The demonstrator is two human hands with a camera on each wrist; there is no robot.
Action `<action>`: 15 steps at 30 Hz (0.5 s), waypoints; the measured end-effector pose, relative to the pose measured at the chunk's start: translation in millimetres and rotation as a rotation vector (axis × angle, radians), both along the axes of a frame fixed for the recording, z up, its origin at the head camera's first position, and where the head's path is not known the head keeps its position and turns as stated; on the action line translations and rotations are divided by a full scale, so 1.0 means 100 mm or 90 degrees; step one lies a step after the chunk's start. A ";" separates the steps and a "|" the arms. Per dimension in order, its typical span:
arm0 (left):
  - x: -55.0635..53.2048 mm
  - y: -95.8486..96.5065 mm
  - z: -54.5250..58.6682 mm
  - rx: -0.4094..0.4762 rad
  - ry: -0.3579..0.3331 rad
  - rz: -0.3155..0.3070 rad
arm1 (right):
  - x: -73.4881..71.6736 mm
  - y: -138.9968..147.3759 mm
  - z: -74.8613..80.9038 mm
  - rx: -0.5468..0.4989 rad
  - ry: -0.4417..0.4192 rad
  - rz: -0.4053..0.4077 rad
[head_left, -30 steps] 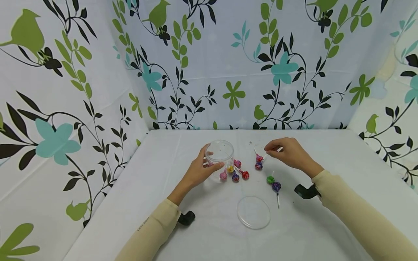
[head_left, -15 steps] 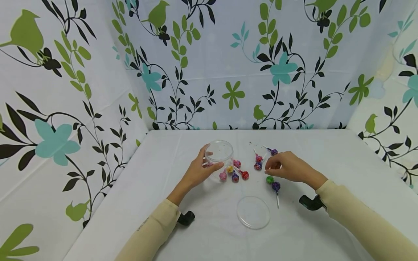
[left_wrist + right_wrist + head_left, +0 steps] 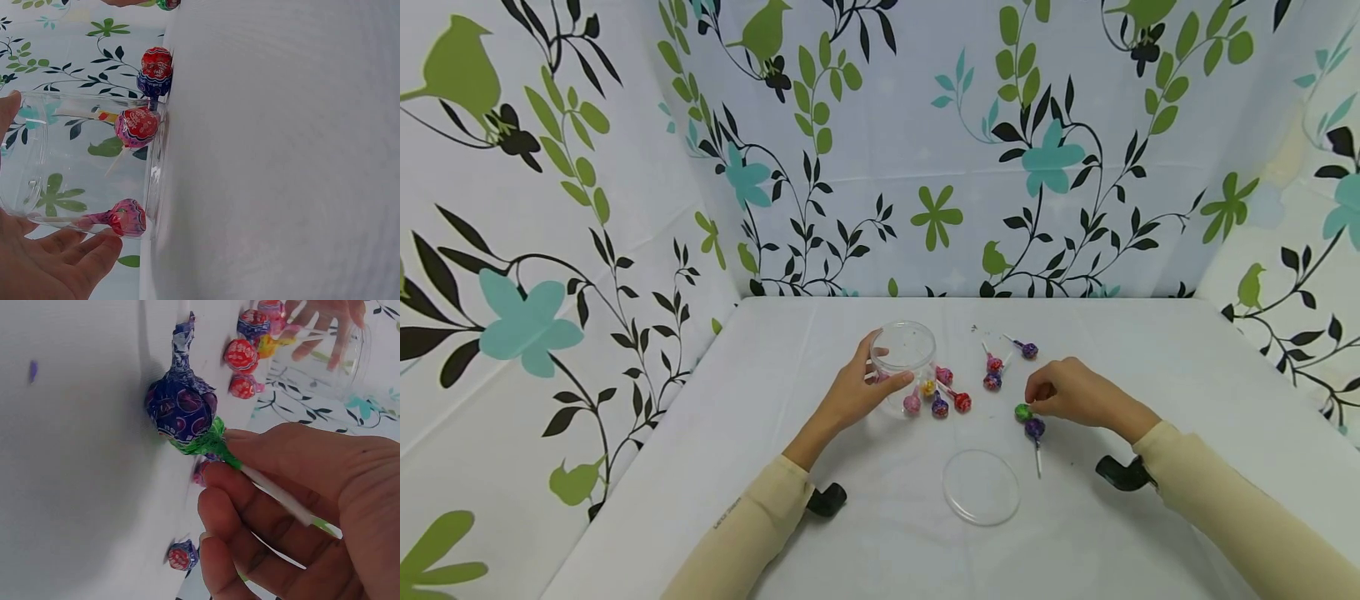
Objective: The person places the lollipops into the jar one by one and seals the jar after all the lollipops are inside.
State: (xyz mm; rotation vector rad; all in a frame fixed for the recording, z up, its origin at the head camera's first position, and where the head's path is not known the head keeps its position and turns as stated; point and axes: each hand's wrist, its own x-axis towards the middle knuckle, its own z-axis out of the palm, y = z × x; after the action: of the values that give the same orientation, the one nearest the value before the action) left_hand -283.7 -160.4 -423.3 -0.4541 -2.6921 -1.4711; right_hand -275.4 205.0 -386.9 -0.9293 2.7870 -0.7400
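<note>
My left hand grips a clear plastic jar round its side, thumb toward me. A pink lollipop shows at the jar's base; in the left wrist view a pink lollipop shows low by the fingers. My right hand pinches a green lollipop by its stick, just below the wrapper, as the right wrist view shows. A purple lollipop lies against the green one, its stick toward me. Beside the jar lie a red lollipop, a blue one and a yellow one.
Behind the right hand's work lie a red lollipop, a red-and-blue one and a dark purple one. A clear round lid rests on the white table nearer me. Patterned cloth hangs round the table.
My right hand has come from the back toward me, down to the green lollipop, leaving the dark purple lollipop in view behind. My left hand and the jar stay put.
</note>
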 end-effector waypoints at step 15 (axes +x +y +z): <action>0.00 0.01 -0.01 -0.001 -0.002 0.006 | 0.01 0.08 -0.10 0.029 -0.037 -0.012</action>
State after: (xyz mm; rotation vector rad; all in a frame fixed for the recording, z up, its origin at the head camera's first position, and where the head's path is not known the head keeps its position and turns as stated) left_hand -283.9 -159.5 -424.1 -0.4389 -2.6939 -1.4696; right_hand -274.6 212.9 -396.9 -0.8608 2.7529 -0.6920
